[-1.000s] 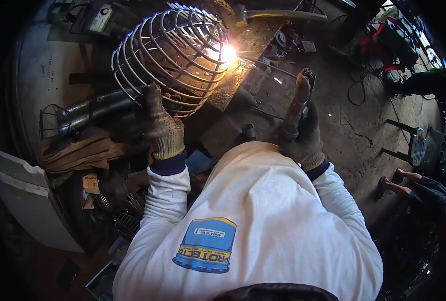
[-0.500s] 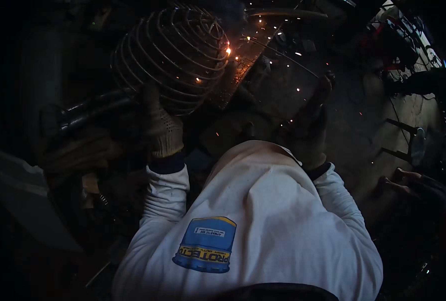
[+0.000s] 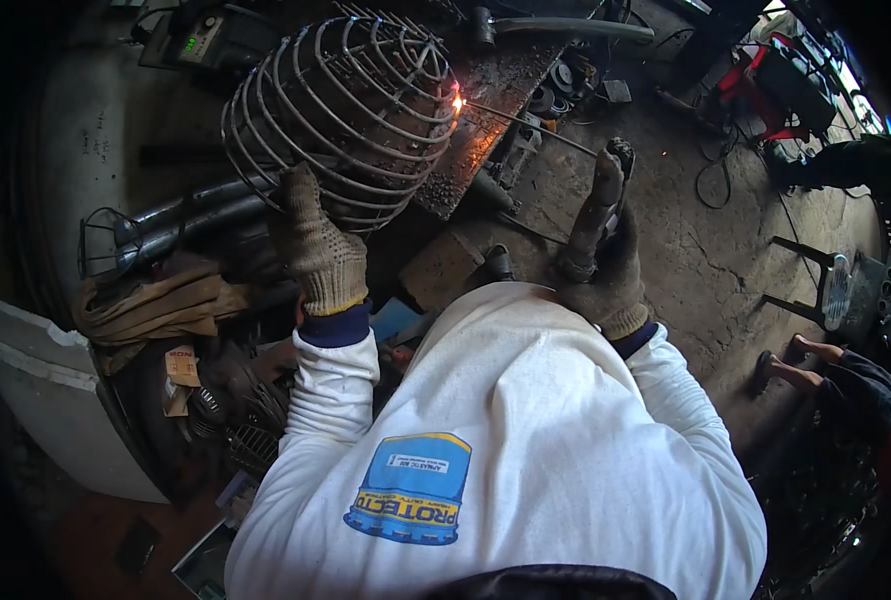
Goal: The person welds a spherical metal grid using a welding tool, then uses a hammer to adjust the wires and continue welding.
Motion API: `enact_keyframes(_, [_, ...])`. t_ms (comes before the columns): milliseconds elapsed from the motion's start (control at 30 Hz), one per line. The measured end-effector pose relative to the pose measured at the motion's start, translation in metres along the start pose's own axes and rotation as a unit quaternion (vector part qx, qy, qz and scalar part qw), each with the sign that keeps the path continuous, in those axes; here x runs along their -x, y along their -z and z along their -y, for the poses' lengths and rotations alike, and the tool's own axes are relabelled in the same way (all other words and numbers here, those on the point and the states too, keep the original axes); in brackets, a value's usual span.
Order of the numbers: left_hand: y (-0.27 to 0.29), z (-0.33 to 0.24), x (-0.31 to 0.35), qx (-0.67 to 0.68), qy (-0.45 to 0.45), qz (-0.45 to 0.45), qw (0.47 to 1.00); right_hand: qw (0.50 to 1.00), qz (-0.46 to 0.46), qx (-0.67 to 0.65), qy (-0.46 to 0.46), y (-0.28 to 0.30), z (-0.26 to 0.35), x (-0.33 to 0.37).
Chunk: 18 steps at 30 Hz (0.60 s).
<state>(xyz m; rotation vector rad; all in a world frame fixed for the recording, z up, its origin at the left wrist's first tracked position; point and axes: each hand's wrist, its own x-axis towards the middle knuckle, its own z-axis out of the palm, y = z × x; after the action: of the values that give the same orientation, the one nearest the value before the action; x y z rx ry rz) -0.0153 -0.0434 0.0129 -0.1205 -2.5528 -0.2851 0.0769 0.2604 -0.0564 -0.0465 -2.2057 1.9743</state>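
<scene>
A rounded cage of bent metal rods (image 3: 337, 112) lies at the upper left on a metal worktable. My left hand (image 3: 323, 250), in a knitted work glove, is closed on the cage's near lower side; its fingertips are partly hidden. My right hand (image 3: 613, 285), also gloved, is closed around a dark electrode holder (image 3: 595, 212). From the holder's jaws a thin welding rod (image 3: 533, 126) runs left to the cage's right side. Where its tip meets the rods, a small bright spot (image 3: 457, 103) glows.
The metal worktable (image 3: 465, 165) is strewn with dark bits. Behind the cage sits a welding machine (image 3: 215, 38) with a green display. Metal pipes (image 3: 190, 215) and brown cloth (image 3: 155, 305) lie left. A stool (image 3: 833, 290) and another person's legs (image 3: 805, 365) are at right.
The right hand has moved slightly left, bringing the rod tip from apart of the cage to its side. The flying sparks are mostly gone, and the view is much brighter. My left hand stays put.
</scene>
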Motion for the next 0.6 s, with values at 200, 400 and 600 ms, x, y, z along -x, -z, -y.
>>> enact_keyframes(200, [0.0, -0.001, -0.001, 0.021, -0.014, -0.01, 1.0, 0.999, 0.016, -0.041, 0.004, 0.006, -0.003, 0.003])
enact_keyframes(400, [0.006, -0.011, -0.009, 0.014, -0.062, -0.031, 0.997, 0.994, 0.031, 0.08, 0.073, 0.004, 0.0, -0.003])
enact_keyframes(600, [0.001, -0.015, -0.008, 0.286, 0.148, -0.002, 0.947, 1.0, 0.011, -0.019, -0.002, -0.001, 0.002, -0.003])
